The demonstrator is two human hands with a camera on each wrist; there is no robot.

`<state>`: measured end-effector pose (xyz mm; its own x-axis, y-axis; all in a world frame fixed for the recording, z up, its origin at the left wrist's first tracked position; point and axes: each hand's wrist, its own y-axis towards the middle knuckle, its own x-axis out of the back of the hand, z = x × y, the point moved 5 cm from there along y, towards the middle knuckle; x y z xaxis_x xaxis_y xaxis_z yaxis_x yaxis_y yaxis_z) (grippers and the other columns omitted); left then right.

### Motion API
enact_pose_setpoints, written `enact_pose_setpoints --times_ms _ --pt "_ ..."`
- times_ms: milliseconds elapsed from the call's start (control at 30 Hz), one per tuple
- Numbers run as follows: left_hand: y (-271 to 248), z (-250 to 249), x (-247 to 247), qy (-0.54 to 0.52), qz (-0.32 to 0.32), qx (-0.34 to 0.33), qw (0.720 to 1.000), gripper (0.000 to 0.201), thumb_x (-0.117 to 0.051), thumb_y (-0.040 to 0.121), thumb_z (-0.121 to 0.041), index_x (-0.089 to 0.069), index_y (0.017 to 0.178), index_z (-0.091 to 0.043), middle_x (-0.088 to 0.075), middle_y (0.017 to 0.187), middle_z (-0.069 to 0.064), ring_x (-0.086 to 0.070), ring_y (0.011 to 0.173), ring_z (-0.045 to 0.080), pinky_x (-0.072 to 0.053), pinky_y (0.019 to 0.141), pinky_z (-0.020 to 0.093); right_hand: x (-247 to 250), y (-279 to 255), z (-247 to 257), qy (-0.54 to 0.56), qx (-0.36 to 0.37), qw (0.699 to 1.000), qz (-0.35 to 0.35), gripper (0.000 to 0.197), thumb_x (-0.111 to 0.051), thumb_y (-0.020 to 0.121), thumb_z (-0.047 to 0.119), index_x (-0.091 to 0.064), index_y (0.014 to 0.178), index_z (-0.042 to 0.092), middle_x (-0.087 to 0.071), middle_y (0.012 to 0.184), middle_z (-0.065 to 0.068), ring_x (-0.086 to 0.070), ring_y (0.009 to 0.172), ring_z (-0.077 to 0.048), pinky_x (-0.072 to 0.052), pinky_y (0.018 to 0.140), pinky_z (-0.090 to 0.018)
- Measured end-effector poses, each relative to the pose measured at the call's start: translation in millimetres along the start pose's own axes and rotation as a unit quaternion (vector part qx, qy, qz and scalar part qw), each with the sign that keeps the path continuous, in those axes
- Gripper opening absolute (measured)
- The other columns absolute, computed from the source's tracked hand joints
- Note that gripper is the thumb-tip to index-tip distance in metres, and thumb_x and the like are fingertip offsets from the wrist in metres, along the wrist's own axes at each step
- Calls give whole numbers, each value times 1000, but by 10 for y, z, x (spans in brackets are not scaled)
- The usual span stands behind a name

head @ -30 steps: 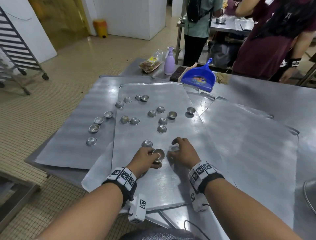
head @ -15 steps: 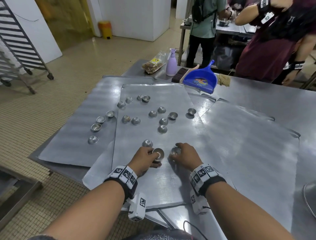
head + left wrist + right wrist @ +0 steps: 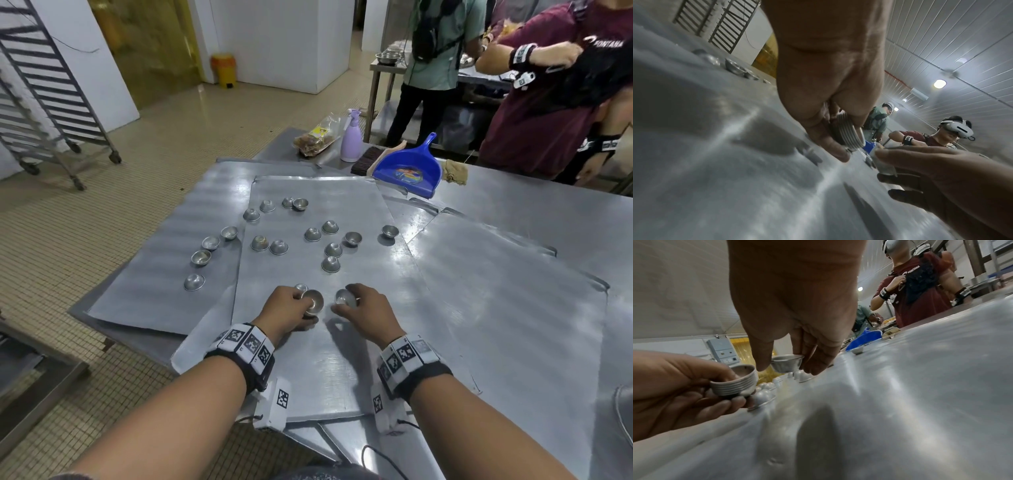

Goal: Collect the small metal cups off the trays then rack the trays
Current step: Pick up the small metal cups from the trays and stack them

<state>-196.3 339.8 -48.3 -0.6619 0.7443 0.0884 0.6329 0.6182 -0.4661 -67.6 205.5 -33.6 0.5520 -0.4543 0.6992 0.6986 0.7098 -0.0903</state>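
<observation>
My left hand (image 3: 291,308) grips a nested stack of small metal cups (image 3: 313,301), its ribbed rims plain in the right wrist view (image 3: 735,383). My right hand (image 3: 368,306) pinches a single cup (image 3: 345,297) between thumb and fingers, just above the middle tray (image 3: 325,363) and a short gap right of the stack. One upturned cup (image 3: 301,287) sits by my left knuckles. Several more cups (image 3: 330,263) lie scattered on the middle tray and on the left tray (image 3: 154,291). A third tray (image 3: 496,308) lies bare on the right.
A blue dustpan (image 3: 407,168), a purple spray bottle (image 3: 351,140) and a bag of food (image 3: 317,138) stand at the table's far edge. Two people (image 3: 548,102) stand beyond it. A wheeled tray rack (image 3: 44,92) is on the floor at far left.
My right hand closed its fingers on a cup lying on the middle tray and lifted it off. My left hand has kept the stack in about the same place.
</observation>
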Motion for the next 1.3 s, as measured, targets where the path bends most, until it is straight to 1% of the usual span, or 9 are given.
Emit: enact_pose_setpoints --times_ms 133,267,467,633,800,900,1033,1133,1300 --pt "7 -44 227 -1 -61 -12 998 17 -61 92 -4 -65 96 13 -70 87 26 -77 70 32 -63 77 50 -43 -24 288 71 39 997 -1 44 -80 78 34 -66 117 19 -69 101 5 -64 92 -14 -49 80 -25" --pt "-78 -74 315 -80 -58 -12 995 18 -72 88 -9 -70 85 8 -68 82 22 -73 71 29 -62 65 34 -191 -17 566 71 88 993 20 52 -80 78 35 -63 125 18 -70 108 4 -63 98 -12 -42 80 -19" --pt "-181 -9 437 -182 -52 17 982 31 -68 91 -25 -72 99 4 -71 85 21 -70 79 31 -62 74 39 -474 -15 799 54 110 991 54 58 -76 80 34 -58 133 21 -70 118 2 -64 102 -12 -42 77 -13" --pt "-224 92 664 -120 -76 5 990 11 -69 88 -8 -70 90 3 -60 77 18 -60 66 26 -56 75 41 -701 6 858 43 122 984 121 72 -82 76 36 -53 140 20 -66 127 0 -62 113 -15 -47 95 -26" --pt "-186 208 863 -108 -99 21 989 7 -61 92 4 -65 86 3 -66 83 20 -70 70 30 -64 75 37 -532 187 593 27 64 995 74 36 -76 84 31 -67 117 18 -72 105 1 -67 90 -12 -52 88 -30" --pt "-167 266 876 -103 -88 19 991 6 -61 92 2 -67 90 4 -67 84 20 -72 71 30 -63 84 43 -412 351 441 -13 15 999 34 37 -71 86 34 -66 119 17 -69 113 -4 -65 104 -20 -46 87 -28" --pt "-154 314 882 -106 -93 12 990 7 -62 92 -2 -67 89 3 -68 83 19 -74 75 31 -61 87 45 -592 489 462 -87 24 989 116 57 -67 88 33 -52 140 15 -54 139 -12 -53 128 -27 -40 103 -33" --pt "-139 323 878 -108 -92 8 990 8 -61 92 -1 -67 89 3 -68 82 18 -73 72 30 -61 88 45 -755 478 503 -119 42 982 144 33 -59 88 24 -60 121 19 -54 124 -10 -54 121 -28 -40 93 -27" --pt "-141 331 883 -110 -90 1 990 8 -62 93 -2 -67 88 3 -68 85 19 -73 75 31 -63 78 37 -739 349 483 -98 20 994 44 20 -50 87 35 -58 102 24 -61 105 2 -61 96 -24 -47 81 -32"
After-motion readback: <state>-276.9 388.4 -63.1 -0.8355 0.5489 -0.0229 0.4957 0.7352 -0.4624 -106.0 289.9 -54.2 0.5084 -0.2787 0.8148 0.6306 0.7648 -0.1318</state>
